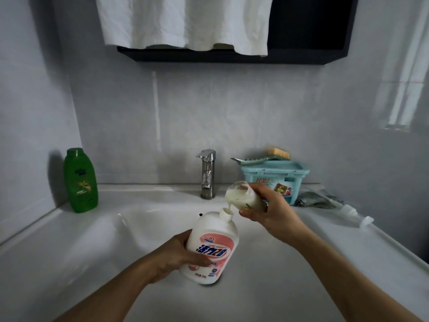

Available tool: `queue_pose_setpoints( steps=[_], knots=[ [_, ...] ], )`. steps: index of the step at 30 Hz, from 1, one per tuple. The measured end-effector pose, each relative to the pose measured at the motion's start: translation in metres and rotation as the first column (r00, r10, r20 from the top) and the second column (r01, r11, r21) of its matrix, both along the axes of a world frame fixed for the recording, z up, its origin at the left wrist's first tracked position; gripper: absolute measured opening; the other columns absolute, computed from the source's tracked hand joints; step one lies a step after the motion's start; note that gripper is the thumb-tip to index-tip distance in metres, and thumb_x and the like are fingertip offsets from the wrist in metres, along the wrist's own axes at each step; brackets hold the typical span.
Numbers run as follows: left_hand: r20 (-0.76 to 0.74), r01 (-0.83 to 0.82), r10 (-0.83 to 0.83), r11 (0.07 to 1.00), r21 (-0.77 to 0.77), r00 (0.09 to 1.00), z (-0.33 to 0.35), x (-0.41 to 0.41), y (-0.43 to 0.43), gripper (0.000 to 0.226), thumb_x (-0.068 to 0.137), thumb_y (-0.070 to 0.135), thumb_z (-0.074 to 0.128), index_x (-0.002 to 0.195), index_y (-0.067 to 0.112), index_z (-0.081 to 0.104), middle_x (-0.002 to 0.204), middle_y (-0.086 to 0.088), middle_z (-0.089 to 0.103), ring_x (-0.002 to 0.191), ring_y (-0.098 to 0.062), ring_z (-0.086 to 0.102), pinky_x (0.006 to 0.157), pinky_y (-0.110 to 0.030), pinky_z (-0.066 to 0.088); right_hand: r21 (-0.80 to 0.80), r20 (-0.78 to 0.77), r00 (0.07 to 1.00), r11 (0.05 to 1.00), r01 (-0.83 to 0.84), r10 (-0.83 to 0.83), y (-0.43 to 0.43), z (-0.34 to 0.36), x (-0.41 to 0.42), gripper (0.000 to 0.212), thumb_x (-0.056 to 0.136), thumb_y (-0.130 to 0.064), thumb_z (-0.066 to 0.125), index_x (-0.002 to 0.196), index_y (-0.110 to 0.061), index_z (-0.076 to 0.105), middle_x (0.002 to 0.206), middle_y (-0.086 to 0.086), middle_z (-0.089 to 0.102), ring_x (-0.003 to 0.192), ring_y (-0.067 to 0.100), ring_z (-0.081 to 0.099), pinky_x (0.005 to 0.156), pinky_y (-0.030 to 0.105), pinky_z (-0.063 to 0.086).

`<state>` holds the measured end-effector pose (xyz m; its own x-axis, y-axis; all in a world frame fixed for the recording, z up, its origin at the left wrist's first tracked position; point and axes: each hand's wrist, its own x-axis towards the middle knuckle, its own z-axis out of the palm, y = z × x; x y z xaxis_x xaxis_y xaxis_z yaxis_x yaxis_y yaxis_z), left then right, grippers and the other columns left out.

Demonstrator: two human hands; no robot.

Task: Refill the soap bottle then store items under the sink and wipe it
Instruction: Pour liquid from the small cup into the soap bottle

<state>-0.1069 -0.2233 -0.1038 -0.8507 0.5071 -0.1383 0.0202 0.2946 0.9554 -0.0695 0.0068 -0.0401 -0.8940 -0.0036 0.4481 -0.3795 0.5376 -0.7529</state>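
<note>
Head view: left hand (176,256) is gripping the likely slick soap bottle (212,240) mid-body; right hand (270,211) is clutching a clear container (239,196) above it.

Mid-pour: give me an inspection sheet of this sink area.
Surface: white sink, chrome faucet at the back.
Job's things: white soap bottle tilted over the basin, uncapped; clear bottle tipped above, creamy liquid running into its neck; pump head and grey cloth on the right counter.
Clutter: green bottle upright back left; teal box back right, brush on top.
Hands: left hand grips the soap bottle; right hand grips the clear bottle.
Cables: nothing seen.
Surroundings: tiled walls; white towel hanging before a dark shelf.
</note>
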Motion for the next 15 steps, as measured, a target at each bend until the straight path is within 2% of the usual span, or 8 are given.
queue_pose_setpoints(
  steps=[3, 7, 15],
  knots=[
    [0.003, -0.007, 0.007, 1.0, 0.011, 1.0, 0.0003, 0.0003, 0.0003, 0.049, 0.07, 0.001, 0.08, 0.113, 0.018, 0.063, 0.103, -0.001, 0.075, 0.096, -0.017, 0.07, 0.076, -0.028, 0.057, 0.007, -0.002, 1.0, 1.0, 0.005, -0.005, 0.0, 0.0005, 0.0007, 0.046, 0.075, -0.016, 0.076, 0.111, -0.032, 0.052, 0.099, -0.015, 0.057, 0.092, 0.007, 0.056, 0.085, 0.037, 0.054],
    [0.005, -0.005, 0.004, 1.0, 0.019, 1.0, 0.0001, 0.0007, 0.0003, 0.049, 0.069, -0.001, 0.08, 0.111, 0.018, 0.064, 0.102, -0.002, 0.075, 0.097, -0.019, 0.07, 0.079, -0.031, 0.057, 0.01, -0.004, 1.0, 1.0, 0.002, -0.002, 0.0, 0.0012, 0.0015, 0.046, 0.075, -0.017, 0.076, 0.113, -0.028, 0.054, 0.1, -0.013, 0.058, 0.093, 0.009, 0.057, 0.085, 0.036, 0.053],
    [0.015, 0.006, -0.006, 1.0, 0.006, 1.0, 0.001, 0.0014, 0.0007, 0.05, 0.07, 0.0, 0.08, 0.113, 0.019, 0.063, 0.102, -0.001, 0.075, 0.095, -0.016, 0.071, 0.072, -0.027, 0.057, 0.003, -0.01, 1.0, 1.0, -0.006, 0.006, -0.0003, 0.0012, 0.0014, 0.047, 0.075, -0.016, 0.076, 0.114, -0.029, 0.054, 0.101, -0.015, 0.058, 0.094, 0.006, 0.057, 0.085, 0.031, 0.053]
  ],
)
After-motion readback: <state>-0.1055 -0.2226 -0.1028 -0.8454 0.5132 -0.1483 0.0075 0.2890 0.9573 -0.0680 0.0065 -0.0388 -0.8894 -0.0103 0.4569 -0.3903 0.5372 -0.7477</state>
